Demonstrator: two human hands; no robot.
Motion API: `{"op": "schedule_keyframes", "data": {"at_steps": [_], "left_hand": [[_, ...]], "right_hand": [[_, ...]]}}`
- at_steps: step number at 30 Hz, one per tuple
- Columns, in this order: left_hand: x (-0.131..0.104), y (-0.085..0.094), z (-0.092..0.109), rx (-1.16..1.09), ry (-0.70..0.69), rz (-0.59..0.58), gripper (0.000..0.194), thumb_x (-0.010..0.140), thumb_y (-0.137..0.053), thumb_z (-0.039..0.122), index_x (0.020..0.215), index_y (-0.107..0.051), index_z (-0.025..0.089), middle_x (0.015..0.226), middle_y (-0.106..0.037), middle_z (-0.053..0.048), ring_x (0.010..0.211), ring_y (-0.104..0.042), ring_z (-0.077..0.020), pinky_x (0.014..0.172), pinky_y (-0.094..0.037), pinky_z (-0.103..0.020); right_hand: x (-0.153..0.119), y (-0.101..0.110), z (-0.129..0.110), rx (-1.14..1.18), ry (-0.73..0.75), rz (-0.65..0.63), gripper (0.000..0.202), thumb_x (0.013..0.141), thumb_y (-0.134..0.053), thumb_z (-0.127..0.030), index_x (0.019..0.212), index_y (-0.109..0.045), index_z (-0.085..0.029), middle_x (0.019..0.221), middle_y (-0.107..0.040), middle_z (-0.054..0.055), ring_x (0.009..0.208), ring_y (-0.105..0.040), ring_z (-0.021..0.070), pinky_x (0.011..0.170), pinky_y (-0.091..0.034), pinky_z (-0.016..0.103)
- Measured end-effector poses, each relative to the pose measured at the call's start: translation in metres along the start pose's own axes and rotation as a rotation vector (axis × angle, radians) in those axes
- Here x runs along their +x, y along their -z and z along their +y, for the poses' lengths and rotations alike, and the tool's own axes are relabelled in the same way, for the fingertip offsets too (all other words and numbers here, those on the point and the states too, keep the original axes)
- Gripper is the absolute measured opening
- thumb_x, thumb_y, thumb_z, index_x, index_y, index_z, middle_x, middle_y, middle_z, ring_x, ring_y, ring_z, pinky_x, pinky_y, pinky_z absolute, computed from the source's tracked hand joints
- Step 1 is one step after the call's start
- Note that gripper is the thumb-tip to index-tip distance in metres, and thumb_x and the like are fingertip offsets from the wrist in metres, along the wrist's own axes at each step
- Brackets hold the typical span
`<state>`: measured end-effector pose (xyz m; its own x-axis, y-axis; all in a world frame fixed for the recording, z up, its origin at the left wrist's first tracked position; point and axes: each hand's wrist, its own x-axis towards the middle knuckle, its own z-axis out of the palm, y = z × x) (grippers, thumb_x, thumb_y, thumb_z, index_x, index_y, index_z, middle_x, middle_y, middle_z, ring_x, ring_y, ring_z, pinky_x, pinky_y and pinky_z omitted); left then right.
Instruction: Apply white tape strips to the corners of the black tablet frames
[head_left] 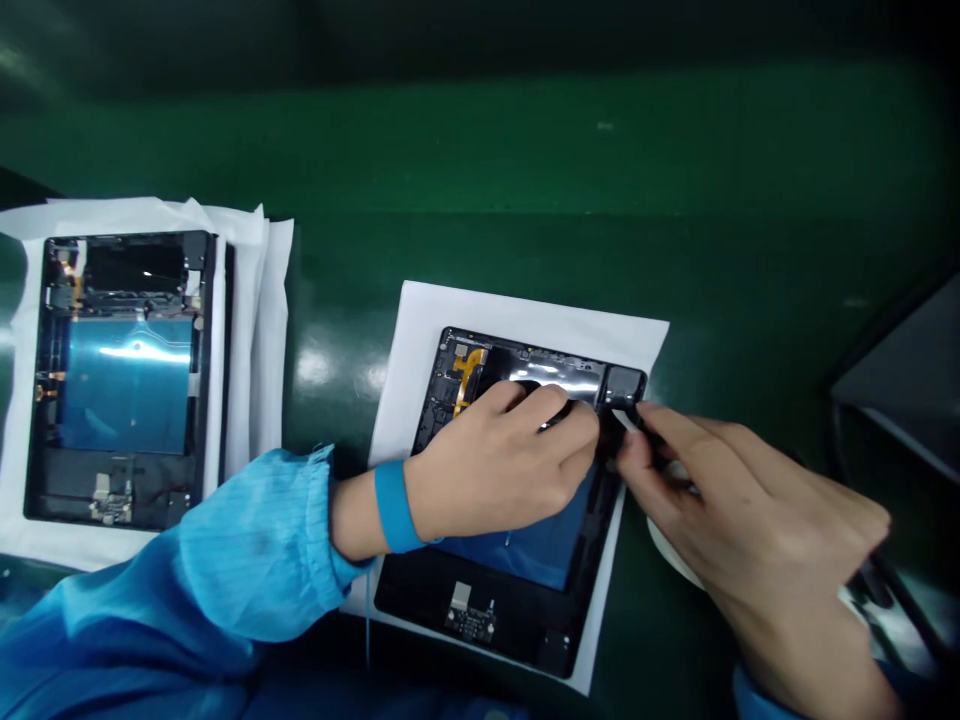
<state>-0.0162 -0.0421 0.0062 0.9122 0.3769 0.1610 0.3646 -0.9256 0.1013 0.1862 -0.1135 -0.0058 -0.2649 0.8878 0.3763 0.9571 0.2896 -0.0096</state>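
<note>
An opened tablet [540, 600] lies slightly turned on a white sheet [427, 310], its blue battery [555, 545] and inner boards exposed. My left hand [502, 460], wearing a blue wristband [396, 507], reaches across its middle with the fingers curled down and together. Whatever those fingertips grip is hidden under the hand. At the tablet's right edge, my right hand [735, 500] is closed, thumb against forefinger. A small whitish strip [624, 420] shows by its fingertips, beside the dark square part in the corner; what the fingers hold is not clear.
On the left, another opened tablet [112, 490] with a blue battery rests on stacked white sheets [262, 330]. A round white object [671, 550] is partly covered by my right hand. A grey object [915, 370] and dark cables stand at the right, on the green work surface [480, 240].
</note>
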Motion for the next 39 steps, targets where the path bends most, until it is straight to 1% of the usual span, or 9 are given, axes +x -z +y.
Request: {"op": "schedule_keyframes", "data": {"at_steps": [3,7,12,20,26,35,39], "left_hand": [[0.0005,0.0004,-0.0002,-0.002,-0.001,0.004,0.029,0.102,-0.045,0.025,0.112,-0.068,0.011,0.117,-0.064,-0.01,0.103,-0.056,-0.0235,0.075,-0.04,-0.037],[0.0007,0.0005,-0.0002,0.0,-0.002,-0.011,0.029,0.102,-0.045,0.026,0.114,-0.067,0.011,0.117,-0.063,-0.011,0.103,-0.056,-0.0236,0.074,-0.04,-0.036],[0.0009,0.0008,-0.0004,-0.009,-0.002,-0.024,0.03,0.103,-0.044,0.025,0.117,-0.066,0.01,0.118,-0.064,-0.009,0.103,-0.057,-0.0232,0.074,-0.04,-0.036],[0.0005,0.0016,-0.0006,-0.016,0.007,-0.02,0.03,0.102,-0.045,0.026,0.117,-0.065,0.009,0.117,-0.064,-0.009,0.103,-0.057,-0.0229,0.073,-0.042,-0.036],[0.0008,0.0009,-0.0005,-0.014,0.009,-0.02,0.03,0.102,-0.045,0.026,0.116,-0.065,0.01,0.117,-0.064,-0.009,0.103,-0.057,-0.0229,0.072,-0.042,-0.036],[0.0001,0.0004,0.0001,-0.011,0.01,-0.016,0.029,0.102,-0.044,0.026,0.115,-0.066,0.011,0.117,-0.064,-0.009,0.103,-0.056,-0.0227,0.073,-0.041,-0.036],[0.0002,0.0003,0.0005,-0.009,0.01,-0.006,0.029,0.102,-0.044,0.025,0.114,-0.066,0.011,0.116,-0.063,-0.01,0.102,-0.056,-0.0229,0.073,-0.04,-0.037]], "right_hand": [[0.0008,0.0009,-0.0021,-0.01,0.0,-0.014,0.029,0.082,-0.069,-0.02,0.11,-0.065,-0.017,0.081,-0.072,0.005,0.057,-0.057,0.015,0.05,-0.032,0.032],[0.0039,0.0003,-0.0039,-0.027,0.005,-0.015,0.024,0.082,-0.07,-0.019,0.105,-0.066,-0.015,0.076,-0.071,0.003,0.056,-0.056,0.0134,0.048,-0.031,0.03],[0.0077,0.0001,-0.0036,-0.053,0.024,0.012,0.024,0.079,-0.074,-0.02,0.1,-0.065,-0.015,0.073,-0.07,0.0,0.053,-0.052,0.0108,0.047,-0.03,0.027],[0.009,0.0009,-0.0042,-0.069,0.028,0.001,0.026,0.078,-0.076,-0.021,0.1,-0.064,-0.014,0.073,-0.071,0.0,0.056,-0.057,0.0113,0.047,-0.031,0.025],[0.0094,0.0021,-0.0049,-0.074,0.024,0.005,0.023,0.079,-0.075,-0.021,0.099,-0.063,-0.015,0.071,-0.07,-0.001,0.054,-0.056,0.0114,0.046,-0.031,0.026],[0.0087,0.001,-0.0058,-0.069,0.011,-0.015,0.024,0.081,-0.073,-0.022,0.101,-0.064,-0.015,0.076,-0.072,0.0,0.057,-0.057,0.0122,0.046,-0.031,0.026],[0.0091,-0.0017,-0.0054,-0.03,-0.011,-0.011,0.022,0.082,-0.073,-0.022,0.101,-0.065,-0.015,0.082,-0.073,0.001,0.06,-0.059,0.0126,0.049,-0.034,0.026]]}}
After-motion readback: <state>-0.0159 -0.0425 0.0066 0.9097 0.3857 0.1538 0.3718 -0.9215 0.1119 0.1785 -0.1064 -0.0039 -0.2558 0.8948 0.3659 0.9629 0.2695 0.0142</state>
